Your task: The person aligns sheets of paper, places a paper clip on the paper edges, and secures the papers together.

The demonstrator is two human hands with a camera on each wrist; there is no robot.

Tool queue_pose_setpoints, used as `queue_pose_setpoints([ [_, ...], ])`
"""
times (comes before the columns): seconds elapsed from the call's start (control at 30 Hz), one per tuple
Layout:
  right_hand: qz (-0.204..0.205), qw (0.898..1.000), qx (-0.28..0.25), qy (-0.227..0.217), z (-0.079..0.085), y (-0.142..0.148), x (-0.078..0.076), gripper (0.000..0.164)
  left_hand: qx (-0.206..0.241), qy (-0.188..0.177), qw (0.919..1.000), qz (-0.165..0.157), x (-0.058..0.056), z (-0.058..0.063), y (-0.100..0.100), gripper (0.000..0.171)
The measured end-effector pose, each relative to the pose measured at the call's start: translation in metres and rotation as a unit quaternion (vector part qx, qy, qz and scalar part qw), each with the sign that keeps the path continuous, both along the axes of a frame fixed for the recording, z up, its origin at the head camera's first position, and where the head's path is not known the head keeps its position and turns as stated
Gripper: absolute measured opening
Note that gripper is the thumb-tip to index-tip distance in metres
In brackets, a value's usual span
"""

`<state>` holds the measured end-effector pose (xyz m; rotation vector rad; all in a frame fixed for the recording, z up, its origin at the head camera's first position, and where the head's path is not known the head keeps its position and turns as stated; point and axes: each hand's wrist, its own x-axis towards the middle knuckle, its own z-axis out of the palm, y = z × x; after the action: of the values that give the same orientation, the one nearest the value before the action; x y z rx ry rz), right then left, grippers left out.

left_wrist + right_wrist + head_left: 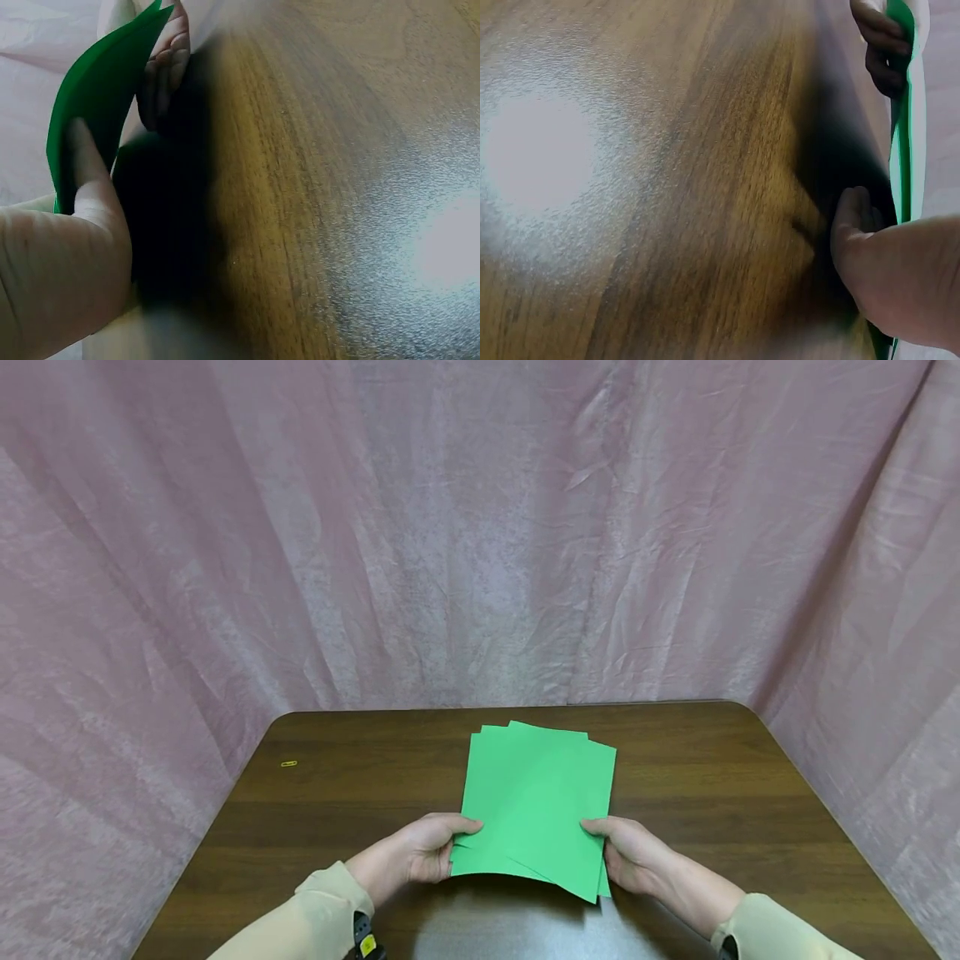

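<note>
Green sheets (531, 806), edges staggered, are held over the worktop (712, 768) — pinched at opposite sides by left hand (433, 847) and right hand (632, 856). Squaring-up seems in progress — edges should probably be evened next.

pale sleeves (300, 918), black wristband (362, 927), yellow patch (367, 945)

Head view: sheets (532, 802) partly hide left grip (435, 845); sleeves (303, 912) cropped.

Two hands (433, 850) (633, 856), one clip (288, 764) — three-plus sheets (528, 810), apparently.
</note>
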<state>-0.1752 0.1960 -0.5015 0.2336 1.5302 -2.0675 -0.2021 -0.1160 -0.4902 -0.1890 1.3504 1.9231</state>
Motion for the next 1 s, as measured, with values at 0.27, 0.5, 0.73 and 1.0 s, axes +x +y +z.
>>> queue_pose_setpoints([
  [0.27,-0.024,0.999,0.042,0.008,-0.004,-0.001,-0.001,0.04,-0.038,0.023,0.9976,-0.054,-0.001,-0.004,-0.003,0.026],
  [0.5,-0.027,0.997,0.066,0.009,-0.005,0.001,0.0,0.04,-0.045,0.042,0.996,-0.064,-0.009,-0.004,-0.007,0.025],
  [0.73,-0.022,0.997,0.072,0.012,-0.004,0.001,0.001,0.04,-0.027,0.041,0.9984,-0.03,-0.021,-0.007,-0.005,0.014],
  [1.0,-0.015,0.997,0.067,0.022,-0.006,0.0,0.0,0.043,-0.057,0.071,0.9957,-0.013,-0.029,-0.014,-0.001,0.029],
])
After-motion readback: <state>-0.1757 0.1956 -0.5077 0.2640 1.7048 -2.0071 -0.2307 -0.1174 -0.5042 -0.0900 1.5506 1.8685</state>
